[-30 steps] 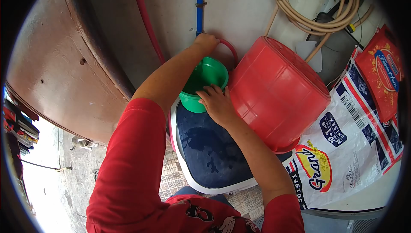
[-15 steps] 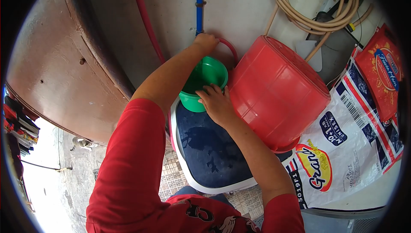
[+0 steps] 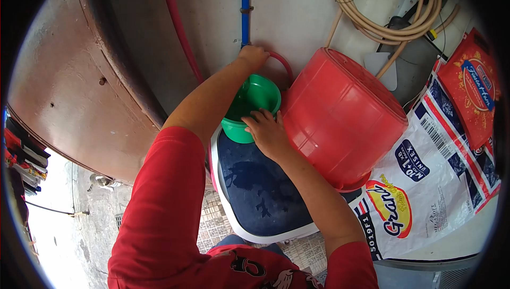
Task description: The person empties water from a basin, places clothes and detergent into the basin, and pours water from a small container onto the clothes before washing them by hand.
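My left hand [image 3: 254,57] is closed at the lower end of a blue pipe [image 3: 245,15] on the wall. A red hose [image 3: 282,61] comes out beside it, and what the fingers grip is hidden. Below stands a small green tub [image 3: 237,131] on the dark blue lid [image 3: 265,183] of a white-rimmed container. With its fingers hooked over the near rim, my right hand [image 3: 269,134] holds the tub. Its inside shows only partly behind my left forearm.
Right of the tub leans an upturned red bucket [image 3: 345,113]. A white printed plastic bag [image 3: 419,193] and a red packet [image 3: 470,87] lie farther right. A beige hose [image 3: 372,23] hangs coiled above. A large brown metal surface [image 3: 79,76] curves along the left.
The whole view has shifted slightly. Both hands keep their places, the left at the pipe end and the right on the tub's rim.
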Motion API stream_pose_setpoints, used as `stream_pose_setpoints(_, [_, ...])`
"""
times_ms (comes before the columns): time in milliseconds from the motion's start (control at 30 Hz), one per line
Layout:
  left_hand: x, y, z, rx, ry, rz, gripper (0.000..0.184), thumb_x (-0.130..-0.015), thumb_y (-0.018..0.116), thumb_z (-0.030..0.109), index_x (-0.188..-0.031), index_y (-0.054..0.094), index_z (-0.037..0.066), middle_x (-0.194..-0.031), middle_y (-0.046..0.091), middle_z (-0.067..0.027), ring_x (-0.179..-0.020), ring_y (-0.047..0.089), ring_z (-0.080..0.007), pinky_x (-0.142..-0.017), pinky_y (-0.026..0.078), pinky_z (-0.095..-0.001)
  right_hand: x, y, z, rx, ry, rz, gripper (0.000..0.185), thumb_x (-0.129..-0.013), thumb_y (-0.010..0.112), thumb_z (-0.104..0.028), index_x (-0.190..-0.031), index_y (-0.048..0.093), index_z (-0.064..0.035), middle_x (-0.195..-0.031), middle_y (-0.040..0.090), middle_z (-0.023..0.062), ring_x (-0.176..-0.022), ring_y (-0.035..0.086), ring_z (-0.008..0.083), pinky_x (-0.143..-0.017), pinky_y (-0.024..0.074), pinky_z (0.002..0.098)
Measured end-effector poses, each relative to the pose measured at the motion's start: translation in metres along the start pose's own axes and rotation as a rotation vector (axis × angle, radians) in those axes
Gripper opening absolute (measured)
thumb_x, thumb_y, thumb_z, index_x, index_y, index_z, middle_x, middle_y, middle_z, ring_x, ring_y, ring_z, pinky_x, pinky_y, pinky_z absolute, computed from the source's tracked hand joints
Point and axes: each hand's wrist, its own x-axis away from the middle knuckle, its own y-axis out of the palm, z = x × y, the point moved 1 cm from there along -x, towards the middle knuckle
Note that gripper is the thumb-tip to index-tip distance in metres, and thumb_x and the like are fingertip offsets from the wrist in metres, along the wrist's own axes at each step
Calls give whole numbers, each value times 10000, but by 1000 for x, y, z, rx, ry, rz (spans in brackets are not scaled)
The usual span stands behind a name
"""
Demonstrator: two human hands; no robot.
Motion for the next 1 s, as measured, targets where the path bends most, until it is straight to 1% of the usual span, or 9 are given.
stream_pose_setpoints(267, [0,1,-1,10,8,4,203,-798,443,147,-934,594,147,-893,595,-68,-829,593,-243,-653,487,-352,1,0,0,-15,11,-14,247,-798,490,-223,-1032,498,-143,-1067,499,71,-1079,396,263,-878,276,562])
stream_pose_setpoints(333, [-1,4,-2,40,22,11,193,-772,467,105,-940,563,121,-859,574,-84,-792,595,-253,-635,492,-348,1,0,0,-18,13,-20,249,-798,489,-220,-1035,497,-144,-1068,499,72,-1077,399,265,-881,276,559])
stream_pose_setpoints(433, [-2,5,-2,7,8,-10,204,-795,451,145,-948,586,147,-889,595,-65,-834,592,-240,-653,488,-354,1,1,0,-23,11,-15,248,-799,487,-218,-1035,498,-143,-1066,500,72,-1074,400,264,-882,275,559])
stream_pose_setpoints(1000, [-3,7,-2,4,15,9,211,-794,444,137,-948,587,153,-884,597,-60,-824,595,-238,-643,486,-355,1,2,1,-20,2,-6,243,-794,496,-208,-1026,499,-134,-1039,506,70,-1068,404,264,-875,278,560])
